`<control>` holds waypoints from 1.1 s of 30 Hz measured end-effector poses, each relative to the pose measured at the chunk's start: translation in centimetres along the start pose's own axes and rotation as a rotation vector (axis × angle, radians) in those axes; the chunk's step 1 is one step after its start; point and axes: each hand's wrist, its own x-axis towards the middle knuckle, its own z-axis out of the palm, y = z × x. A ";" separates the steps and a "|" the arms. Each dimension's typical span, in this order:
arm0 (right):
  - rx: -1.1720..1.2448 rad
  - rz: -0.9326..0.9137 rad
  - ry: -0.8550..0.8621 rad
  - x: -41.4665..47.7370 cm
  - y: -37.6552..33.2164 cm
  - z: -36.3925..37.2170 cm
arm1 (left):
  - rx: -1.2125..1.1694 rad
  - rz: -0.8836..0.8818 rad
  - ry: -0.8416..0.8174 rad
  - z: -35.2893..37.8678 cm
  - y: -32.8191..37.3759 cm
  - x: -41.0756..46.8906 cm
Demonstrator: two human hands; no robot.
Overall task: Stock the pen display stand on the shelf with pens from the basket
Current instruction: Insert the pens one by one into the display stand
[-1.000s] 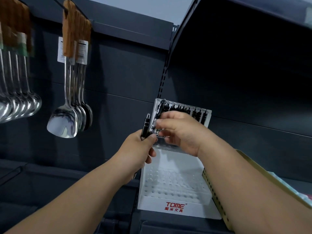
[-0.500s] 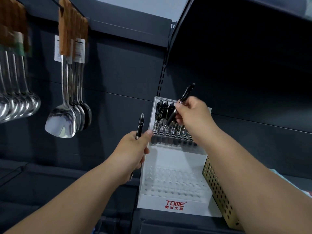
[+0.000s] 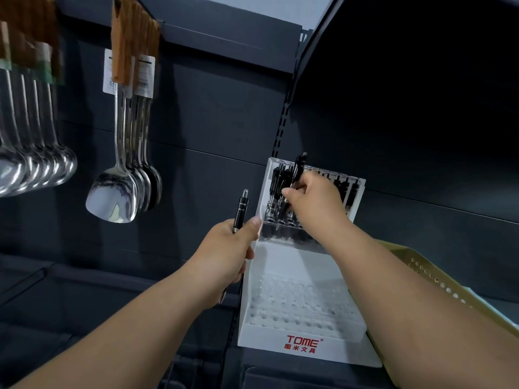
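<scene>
A: Where is the pen going?
B: The black pen (image 3: 299, 165) is right of centre in the frame. It is tilted, tip down in the back row of the white display stand (image 3: 295, 265), beside the standing pens (image 3: 276, 178) at that row's left end. The right hand (image 3: 311, 197) pinches its barrel between thumb and curled fingers.
A: How should it be seated?
B: I'd bring it upright over a free hole next to the filled ones, then press straight down. Coming in aslant could knock the neighbours. Whether the tip has found a hole I cannot tell, since the hand covers it.
A: And the other hand?
B: The left hand (image 3: 224, 248), just left of the stand, has its fingers wrapped round a second pen (image 3: 241, 209), held upright. It might steady the stand's edge. The yellow basket (image 3: 438, 276) lies at the lower right, and steel utensils (image 3: 112, 197) hang at the upper left
</scene>
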 end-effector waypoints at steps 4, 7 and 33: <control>-0.036 0.033 0.026 -0.6 0.4 0.7 | 0.016 -0.004 -0.006 -0.1 -0.1 0.0; -0.134 0.057 0.029 -1.0 0.7 1.5 | 0.020 -0.002 -0.006 -0.1 0.0 -0.1; 0.412 0.185 -0.207 -3.7 -1.3 -5.8 | 0.368 0.128 -0.013 1.5 0.1 -0.8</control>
